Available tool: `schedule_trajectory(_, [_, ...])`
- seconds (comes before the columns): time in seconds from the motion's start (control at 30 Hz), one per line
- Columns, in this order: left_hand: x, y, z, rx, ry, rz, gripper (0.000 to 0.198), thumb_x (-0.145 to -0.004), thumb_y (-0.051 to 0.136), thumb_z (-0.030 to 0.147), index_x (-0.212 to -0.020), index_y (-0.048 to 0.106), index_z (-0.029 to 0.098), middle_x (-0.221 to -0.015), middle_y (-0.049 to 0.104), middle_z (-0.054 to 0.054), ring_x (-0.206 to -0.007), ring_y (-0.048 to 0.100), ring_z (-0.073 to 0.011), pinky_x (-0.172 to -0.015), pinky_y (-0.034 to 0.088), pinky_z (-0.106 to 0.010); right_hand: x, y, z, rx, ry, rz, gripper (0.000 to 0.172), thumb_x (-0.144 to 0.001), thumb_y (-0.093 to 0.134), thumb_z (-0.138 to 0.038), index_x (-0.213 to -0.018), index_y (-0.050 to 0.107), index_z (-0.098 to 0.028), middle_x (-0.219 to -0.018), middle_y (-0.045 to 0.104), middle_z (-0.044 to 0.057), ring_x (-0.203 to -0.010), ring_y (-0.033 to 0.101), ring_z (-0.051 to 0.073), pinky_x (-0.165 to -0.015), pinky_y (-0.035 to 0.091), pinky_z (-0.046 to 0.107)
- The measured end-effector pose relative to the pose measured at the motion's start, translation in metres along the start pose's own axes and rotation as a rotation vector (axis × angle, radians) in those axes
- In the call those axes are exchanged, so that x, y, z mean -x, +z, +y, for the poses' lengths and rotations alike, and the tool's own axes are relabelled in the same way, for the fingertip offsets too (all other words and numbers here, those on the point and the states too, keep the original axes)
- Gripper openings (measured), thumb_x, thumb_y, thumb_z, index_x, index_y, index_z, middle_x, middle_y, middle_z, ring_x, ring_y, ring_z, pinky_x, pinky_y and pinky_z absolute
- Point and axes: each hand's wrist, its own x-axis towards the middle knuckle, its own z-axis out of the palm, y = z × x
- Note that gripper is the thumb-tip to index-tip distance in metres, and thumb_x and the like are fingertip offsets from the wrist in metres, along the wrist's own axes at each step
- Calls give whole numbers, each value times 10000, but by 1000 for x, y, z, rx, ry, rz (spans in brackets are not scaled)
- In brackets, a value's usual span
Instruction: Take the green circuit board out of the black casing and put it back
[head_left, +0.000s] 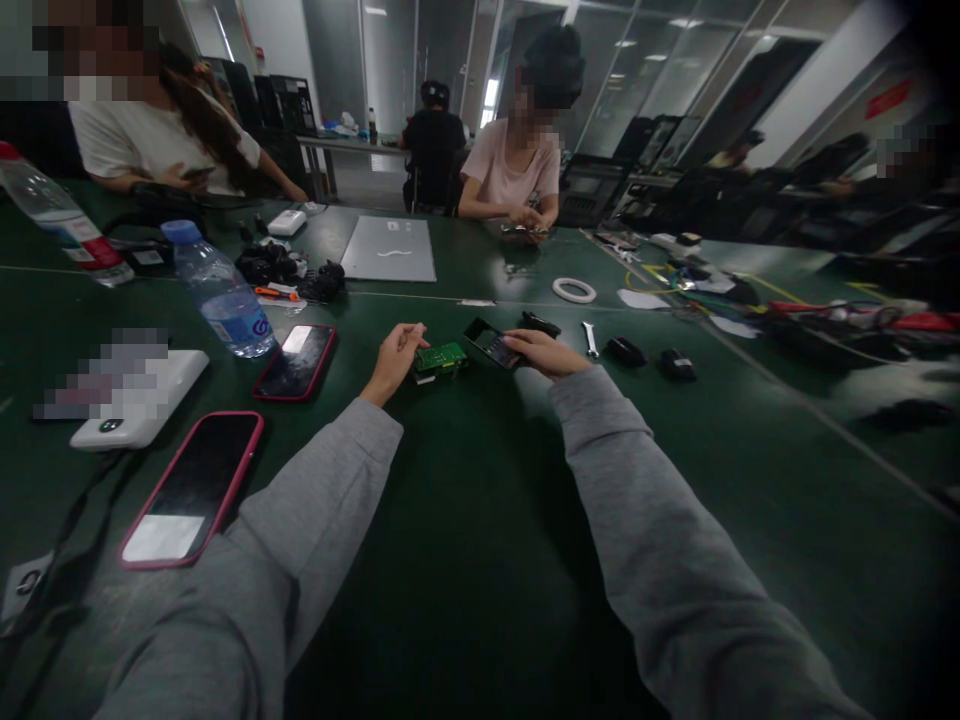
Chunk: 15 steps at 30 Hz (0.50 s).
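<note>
My left hand (pixel 395 362) is at the left end of a green circuit board (pixel 442 357), fingers curled together against its upper corner. The thumb is mostly hidden. Pale connectors show along the board's lower edge. In my right hand (pixel 551 354) is a dark, flat calculator-like panel (pixel 491 343) with a screen and rows of keys, pinched by its right end and tilted above the table. A small gap separates the panel from the board. Just behind my right hand lies a small black part (pixel 541 323).
To the left are two red-edged phones (pixel 196 480), a white power bank (pixel 150 400) and a blue-capped bottle (pixel 225 295). A wrench (pixel 590 339), black mice (pixel 626 350) and a tape roll (pixel 574 290) lie right. A grey laptop (pixel 390 250) is farther back; people sit opposite.
</note>
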Motion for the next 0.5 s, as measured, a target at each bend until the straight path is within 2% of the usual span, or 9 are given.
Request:
schedule_trajectory(0.1, [0, -1, -2, -10, 10, -14, 279, -952, 551, 450, -964, 646, 188, -821, 693, -37, -760, 624, -152, -727, 465, -272, -1, 0, 5, -115, 25, -39, 260, -904, 598, -384, -913, 700, -145, -839, 684, 56, -751, 626, 165, -741, 552, 315])
schedule_trajectory(0.2, [-1, -1, -3, -11, 20, -18, 289, -957, 544, 455, -963, 651, 186, -819, 697, -41, -762, 626, -154, -738, 465, -277, -6, -1, 15, -101, 57, -28, 268, -882, 621, -413, -886, 700, -157, -771, 665, 49, -687, 599, 161, -646, 528, 291])
schedule_trajectory(0.27, [-1, -1, -3, -18, 19, -12, 285, -960, 539, 447, -953, 652, 185, -811, 698, -42, -764, 628, -155, -741, 466, -277, -9, -3, 21, -43, 78, -4, 293, -883, 622, -446, -865, 697, -164, -748, 652, 54, -681, 595, 171, -644, 529, 309])
schedule_trajectory(0.37, [-1, -1, -2, -30, 13, -8, 292, -961, 532, 451, -949, 658, 188, -810, 697, -39, -760, 629, -153, -736, 465, -276, -11, -4, 23, 114, 99, 73, 389, -908, 579, -535, -872, 690, -164, -791, 648, 76, -768, 623, 205, -783, 549, 397])
schedule_trajectory(0.43, [-1, -1, -2, -24, 18, -13, 303, -961, 524, 464, -951, 660, 193, -806, 695, -36, -760, 631, -155, -737, 467, -278, -10, 0, 21, 216, 47, 139, 413, -874, 629, -560, -997, 688, -170, -942, 662, 107, -927, 641, 243, -919, 525, 459])
schedule_trajectory(0.5, [0, -1, -3, -14, 25, -14, 308, -962, 518, 470, -944, 659, 197, -798, 690, -34, -762, 631, -157, -738, 469, -283, -7, 8, 18, 317, -64, 168, 529, -757, 787, -476, -1172, 650, -176, -1128, 641, 138, -1086, 618, 282, -1015, 482, 497])
